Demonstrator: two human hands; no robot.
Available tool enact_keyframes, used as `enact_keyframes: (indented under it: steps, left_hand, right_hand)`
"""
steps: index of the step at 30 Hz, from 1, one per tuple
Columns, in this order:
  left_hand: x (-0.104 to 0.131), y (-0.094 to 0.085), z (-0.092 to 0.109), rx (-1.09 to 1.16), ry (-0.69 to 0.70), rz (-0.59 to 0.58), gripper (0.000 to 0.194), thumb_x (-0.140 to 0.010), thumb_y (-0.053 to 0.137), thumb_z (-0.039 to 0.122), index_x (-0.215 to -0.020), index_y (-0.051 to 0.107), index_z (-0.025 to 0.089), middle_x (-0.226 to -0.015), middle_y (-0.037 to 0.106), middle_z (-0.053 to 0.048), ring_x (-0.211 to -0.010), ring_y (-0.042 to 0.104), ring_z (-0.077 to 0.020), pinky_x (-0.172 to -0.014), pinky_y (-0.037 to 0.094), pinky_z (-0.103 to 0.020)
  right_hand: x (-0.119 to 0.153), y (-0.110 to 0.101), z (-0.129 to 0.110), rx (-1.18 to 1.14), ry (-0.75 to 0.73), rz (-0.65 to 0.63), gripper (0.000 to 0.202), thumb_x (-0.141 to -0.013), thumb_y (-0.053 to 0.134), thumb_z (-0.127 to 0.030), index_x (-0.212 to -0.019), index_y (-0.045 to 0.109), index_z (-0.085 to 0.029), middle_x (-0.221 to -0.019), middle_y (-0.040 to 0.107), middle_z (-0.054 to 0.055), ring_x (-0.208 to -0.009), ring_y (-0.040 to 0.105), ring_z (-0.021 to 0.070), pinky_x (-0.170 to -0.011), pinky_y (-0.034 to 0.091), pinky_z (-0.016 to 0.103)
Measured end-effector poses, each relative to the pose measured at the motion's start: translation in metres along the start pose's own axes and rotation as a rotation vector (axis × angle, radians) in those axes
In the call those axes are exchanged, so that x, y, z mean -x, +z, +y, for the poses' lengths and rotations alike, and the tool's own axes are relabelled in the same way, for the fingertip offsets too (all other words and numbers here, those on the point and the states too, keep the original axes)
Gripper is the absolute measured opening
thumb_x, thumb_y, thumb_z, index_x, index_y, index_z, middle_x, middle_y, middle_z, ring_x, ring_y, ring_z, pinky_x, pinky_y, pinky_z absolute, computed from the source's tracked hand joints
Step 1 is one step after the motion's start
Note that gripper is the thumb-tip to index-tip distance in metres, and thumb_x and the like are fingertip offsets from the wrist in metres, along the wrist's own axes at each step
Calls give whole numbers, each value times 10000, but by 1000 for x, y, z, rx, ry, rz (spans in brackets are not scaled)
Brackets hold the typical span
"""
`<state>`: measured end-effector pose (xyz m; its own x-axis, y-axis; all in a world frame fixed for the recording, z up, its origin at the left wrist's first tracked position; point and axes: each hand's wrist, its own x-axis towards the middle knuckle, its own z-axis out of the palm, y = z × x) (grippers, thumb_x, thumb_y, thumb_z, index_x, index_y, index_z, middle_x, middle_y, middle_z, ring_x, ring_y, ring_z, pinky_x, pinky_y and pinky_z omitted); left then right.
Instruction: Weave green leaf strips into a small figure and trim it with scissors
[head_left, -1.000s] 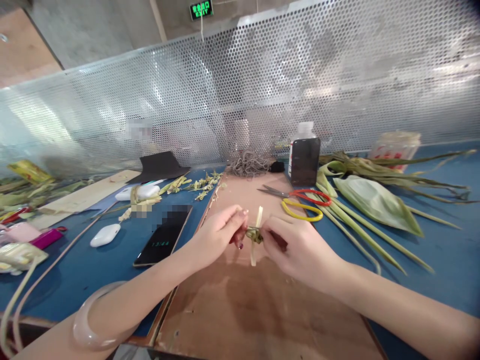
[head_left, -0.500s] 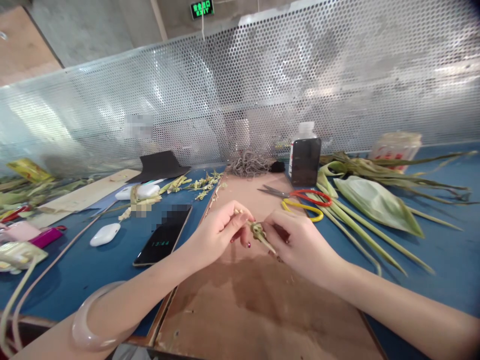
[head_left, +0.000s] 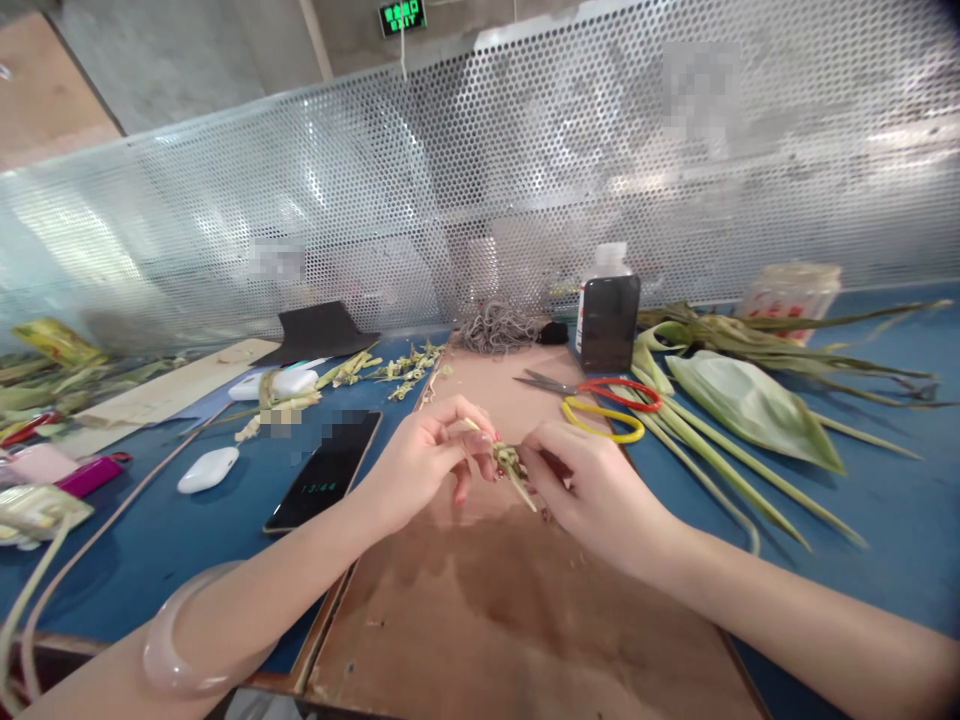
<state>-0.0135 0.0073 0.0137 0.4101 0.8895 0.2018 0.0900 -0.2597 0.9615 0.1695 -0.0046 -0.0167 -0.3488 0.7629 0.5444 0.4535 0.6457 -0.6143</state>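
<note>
Over the middle of the brown board point(head_left: 525, 610), both hands meet around a small knotted piece of green plant strip point(head_left: 508, 462), with a pale end sticking out toward me. My left hand point(head_left: 435, 455) pinches its left side between thumb and fingers, the other fingers curled loosely. On the other side my right hand point(head_left: 592, 480) is closed on the knot, its fingertips partly hidden behind the hand. Just beyond my right hand lie scissors point(head_left: 600, 395) with one red and one yellow handle, blades pointing left.
Right of the board are long green leaves and stems point(head_left: 750, 410). A dark-labelled bottle point(head_left: 609, 320) and a grey string pile point(head_left: 496, 328) stand behind. To the left are a phone point(head_left: 330, 470), a white case point(head_left: 208, 470) and plant scraps point(head_left: 409, 370). A perforated metal screen point(head_left: 450, 200) closes the back.
The knotted strip has turned slightly and shifted a little left between the fingers. My left-hand fingers have loosened and re-placed; my right hand has barely moved.
</note>
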Motion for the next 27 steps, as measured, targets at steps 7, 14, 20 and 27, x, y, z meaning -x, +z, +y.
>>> enact_keyframes:
  steps: [7,14,20,27]
  left_hand:
    - [1,1,0,-11,52,13,100,-860,563,208,-771,574,163,-871,691,-35,-617,669,-127,-502,551,-224]
    - [1,0,3,-87,77,54,114,-872,543,190,-772,588,160,-788,702,-13,-580,667,-107,-599,582,-239]
    - [1,-3,1,-126,97,92,115,-868,549,217,-774,598,170,-837,704,-19,-610,683,-127,-624,593,-266]
    - [-2,-5,2,-152,104,151,125,-864,557,227,-755,581,171,-820,707,-19,-580,674,-116,-621,591,-257]
  right_hand:
    - [1,1,2,37,-9,29,230,-891,423,-136,-677,502,-169,-603,472,-9,-562,435,116,-527,327,231]
    - [-4,-2,4,69,-9,-14,218,-901,459,-160,-741,607,-162,-660,585,19,-604,506,137,-549,373,245]
    - [-6,-6,11,24,-23,0,211,-890,489,-147,-1023,648,-186,-957,703,56,-856,639,176,-718,471,266]
    - [-5,-12,7,272,114,34,447,-826,533,-114,-1267,475,-160,-702,664,3,-551,599,157,-540,429,249]
